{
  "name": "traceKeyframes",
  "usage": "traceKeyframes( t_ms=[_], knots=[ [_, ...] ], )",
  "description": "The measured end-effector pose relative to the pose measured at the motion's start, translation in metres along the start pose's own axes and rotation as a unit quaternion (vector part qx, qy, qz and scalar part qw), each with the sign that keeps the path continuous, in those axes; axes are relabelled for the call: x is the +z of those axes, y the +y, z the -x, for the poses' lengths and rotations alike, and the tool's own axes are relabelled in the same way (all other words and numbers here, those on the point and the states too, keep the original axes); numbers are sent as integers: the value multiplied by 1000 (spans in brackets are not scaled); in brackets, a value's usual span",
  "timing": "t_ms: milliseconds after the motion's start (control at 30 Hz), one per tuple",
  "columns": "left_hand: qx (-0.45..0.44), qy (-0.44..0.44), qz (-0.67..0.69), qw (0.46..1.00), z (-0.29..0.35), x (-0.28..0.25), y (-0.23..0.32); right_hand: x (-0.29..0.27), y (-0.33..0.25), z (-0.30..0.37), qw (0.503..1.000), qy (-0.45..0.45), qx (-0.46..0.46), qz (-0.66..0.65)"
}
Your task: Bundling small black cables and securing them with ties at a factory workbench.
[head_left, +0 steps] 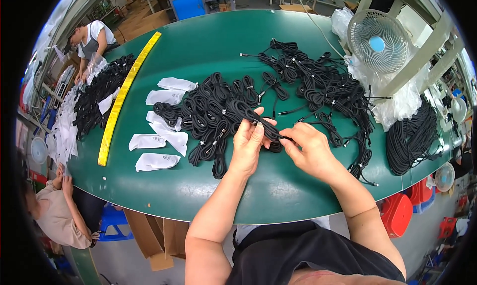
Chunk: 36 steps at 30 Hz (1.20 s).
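Observation:
A coiled black cable (pixel 256 117) lies in my left hand (pixel 247 145), its loops between the thumb and fingers. My right hand (pixel 309 148) pinches the near end of the same coil between thumb and forefinger; the exact spot is partly covered by the fingertips. Just left of my hands spreads a pile of coiled black cables (pixel 206 108) with small metal plugs showing. Farther right is a looser, more tangled heap of black cables (pixel 330 81). Several white pouches (pixel 158 161) lie to the left of the coiled pile.
A yellow strip (pixel 128 98) crosses the green table (pixel 198 41) on the left, with more black cables (pixel 102 96) beyond it. On the right stand a white fan (pixel 377 41), plastic bags (pixel 397 98) and a big cable bundle (pixel 415 136). Two other people work at the left.

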<state>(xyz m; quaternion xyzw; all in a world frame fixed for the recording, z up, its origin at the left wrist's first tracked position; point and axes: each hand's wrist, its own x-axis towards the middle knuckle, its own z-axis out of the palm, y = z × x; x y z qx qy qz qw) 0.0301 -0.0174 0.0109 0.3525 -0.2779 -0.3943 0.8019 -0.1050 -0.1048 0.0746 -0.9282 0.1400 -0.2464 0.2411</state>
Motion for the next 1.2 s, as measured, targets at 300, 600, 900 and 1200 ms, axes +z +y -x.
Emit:
traceKeyframes(
  t_ms=[300, 600, 900, 1200],
  knots=[
    [-89, -87, 44, 991, 10, 5, -14, 11, 2, 4, 994, 76, -78, 7],
    [-192, 5, 87, 977, 10, 20, -2, -7, -3, 4, 993, -51, -45, 92],
    [-286, -183, 154, 928, 9, 2, -1, -21, 28, -16, 998, 24, -22, -59],
    [-163, -147, 14, 976, 6, -2, 1, -16, 32, -18, 981, 81, 120, -126]
  ],
)
